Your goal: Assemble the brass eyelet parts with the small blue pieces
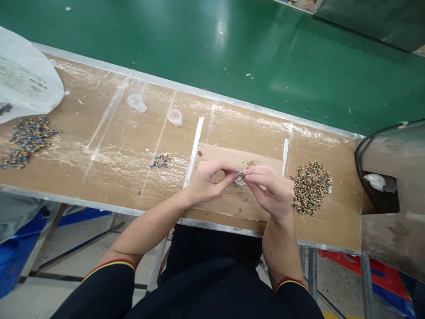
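My left hand (212, 180) and my right hand (270, 188) meet over a cardboard sheet (215, 206) on the bench. Between their fingertips is a small blue and brass part (240, 174), pinched from both sides. Just under the fingers lie a clear round item and a bit of blue, partly hidden. A few thin golden pieces (253, 163) rest behind my right fingers. Right of my right hand is a large pile of small brass and dark parts (312, 188). Left of my left hand sits a small cluster of blue and brass parts (160, 161).
Two clear plastic cups (137, 103) (175, 117) stand at the back left. A bigger heap of blue and brass parts (31, 137) lies far left by a white bag (29, 79). Behind runs a green surface (199, 48). A black cable (357, 155) hangs at the right.
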Demonstrator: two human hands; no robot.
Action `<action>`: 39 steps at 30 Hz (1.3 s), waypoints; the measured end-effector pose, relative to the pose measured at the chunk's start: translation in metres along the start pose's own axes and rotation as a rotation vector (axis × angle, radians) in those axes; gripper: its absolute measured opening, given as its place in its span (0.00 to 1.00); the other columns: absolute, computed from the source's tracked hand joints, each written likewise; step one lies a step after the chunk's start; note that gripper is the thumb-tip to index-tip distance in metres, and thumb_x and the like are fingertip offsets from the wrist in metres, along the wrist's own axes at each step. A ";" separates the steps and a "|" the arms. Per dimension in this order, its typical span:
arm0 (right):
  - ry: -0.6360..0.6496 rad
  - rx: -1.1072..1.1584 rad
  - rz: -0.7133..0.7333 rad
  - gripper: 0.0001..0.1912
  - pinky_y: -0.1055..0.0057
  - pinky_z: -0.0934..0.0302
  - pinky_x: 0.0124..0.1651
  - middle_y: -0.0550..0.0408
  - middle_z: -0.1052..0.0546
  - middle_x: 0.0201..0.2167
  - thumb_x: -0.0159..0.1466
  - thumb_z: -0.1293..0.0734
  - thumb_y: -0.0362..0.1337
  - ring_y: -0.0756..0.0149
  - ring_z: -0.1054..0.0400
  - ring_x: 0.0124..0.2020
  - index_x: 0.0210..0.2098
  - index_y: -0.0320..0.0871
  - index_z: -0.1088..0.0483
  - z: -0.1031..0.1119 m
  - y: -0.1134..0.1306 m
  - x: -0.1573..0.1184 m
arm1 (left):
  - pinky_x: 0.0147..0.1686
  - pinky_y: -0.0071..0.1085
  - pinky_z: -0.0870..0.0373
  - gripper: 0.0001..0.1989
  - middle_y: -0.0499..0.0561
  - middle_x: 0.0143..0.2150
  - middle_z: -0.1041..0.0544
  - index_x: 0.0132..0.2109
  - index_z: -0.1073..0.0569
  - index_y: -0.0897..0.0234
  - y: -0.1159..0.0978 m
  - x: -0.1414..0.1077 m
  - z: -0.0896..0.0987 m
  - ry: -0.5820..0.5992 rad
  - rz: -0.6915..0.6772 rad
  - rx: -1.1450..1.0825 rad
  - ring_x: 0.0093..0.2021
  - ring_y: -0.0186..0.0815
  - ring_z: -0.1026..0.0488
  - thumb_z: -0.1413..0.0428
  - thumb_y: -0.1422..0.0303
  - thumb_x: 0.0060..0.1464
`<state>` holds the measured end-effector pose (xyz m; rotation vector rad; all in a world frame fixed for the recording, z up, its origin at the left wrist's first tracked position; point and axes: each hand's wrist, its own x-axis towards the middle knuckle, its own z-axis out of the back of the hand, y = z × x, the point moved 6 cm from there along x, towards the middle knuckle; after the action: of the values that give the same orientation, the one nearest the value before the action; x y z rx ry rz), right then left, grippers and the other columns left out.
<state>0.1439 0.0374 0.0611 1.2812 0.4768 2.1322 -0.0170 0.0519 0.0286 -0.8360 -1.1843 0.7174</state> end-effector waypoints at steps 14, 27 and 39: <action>0.176 0.031 0.007 0.16 0.62 0.20 0.43 0.52 0.15 0.40 0.66 0.32 0.21 0.62 0.19 0.42 0.45 0.46 0.23 -0.003 0.002 -0.003 | 0.37 0.26 0.22 0.09 0.48 0.32 0.19 0.48 0.27 0.64 0.001 0.000 0.001 0.146 0.035 -0.045 0.33 0.31 0.19 0.41 0.76 0.60; -0.013 0.068 0.001 0.23 0.62 0.20 0.41 0.54 0.15 0.41 0.62 0.29 0.19 0.61 0.19 0.42 0.49 0.50 0.22 -0.003 0.004 -0.006 | 0.32 0.25 0.23 0.03 0.51 0.31 0.17 0.36 0.22 0.65 -0.003 0.000 0.003 0.036 0.015 -0.108 0.31 0.32 0.20 0.40 0.76 0.59; -0.160 0.122 -0.105 0.29 0.63 0.19 0.46 0.50 0.21 0.57 0.64 0.25 0.32 0.61 0.20 0.47 0.62 0.54 0.30 -0.005 -0.004 -0.011 | 0.36 0.24 0.19 0.02 0.51 0.35 0.15 0.40 0.20 0.63 -0.004 -0.005 0.010 -0.180 -0.085 -0.099 0.34 0.32 0.16 0.36 0.74 0.60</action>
<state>0.1449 0.0333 0.0491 1.4484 0.5998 1.9222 -0.0273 0.0472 0.0307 -0.8109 -1.4176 0.6793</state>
